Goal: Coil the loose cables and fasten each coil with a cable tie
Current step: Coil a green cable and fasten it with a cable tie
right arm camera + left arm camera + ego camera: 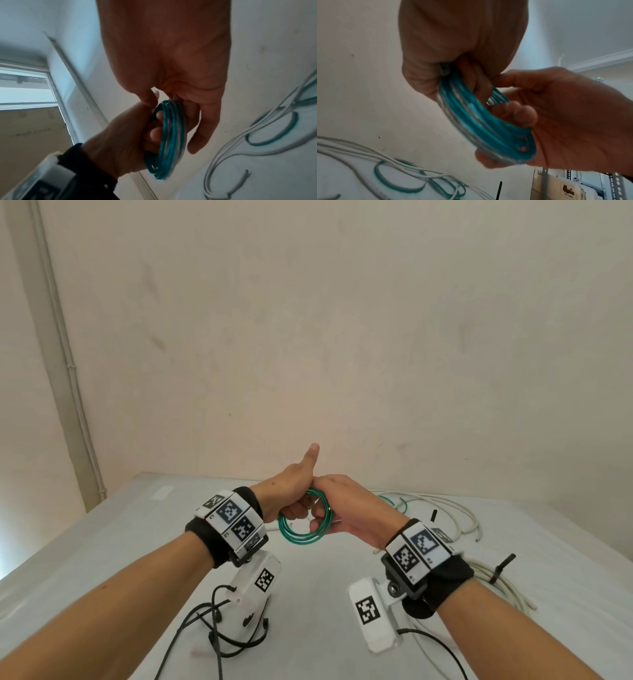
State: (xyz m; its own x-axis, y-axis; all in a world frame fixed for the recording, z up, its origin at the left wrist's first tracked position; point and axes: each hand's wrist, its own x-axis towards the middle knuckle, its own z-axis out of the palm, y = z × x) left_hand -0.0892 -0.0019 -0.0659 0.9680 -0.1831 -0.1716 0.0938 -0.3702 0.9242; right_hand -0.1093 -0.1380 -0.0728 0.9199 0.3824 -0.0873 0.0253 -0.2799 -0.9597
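1. The green coil [302,520] hangs in the air above the surface [102,542], between both hands.
2. The left hand [291,491] grips the coil's top, fingers curled through the loops, thumb sticking up.
3. The right hand [352,508] pinches the coil's right side, fingers bent around the strands.
4. White cables [455,513] and a loose green cable [394,501] lie on the surface behind the right hand.
5. A black tie [503,568] stands up from a white bundle [507,587] to the right.
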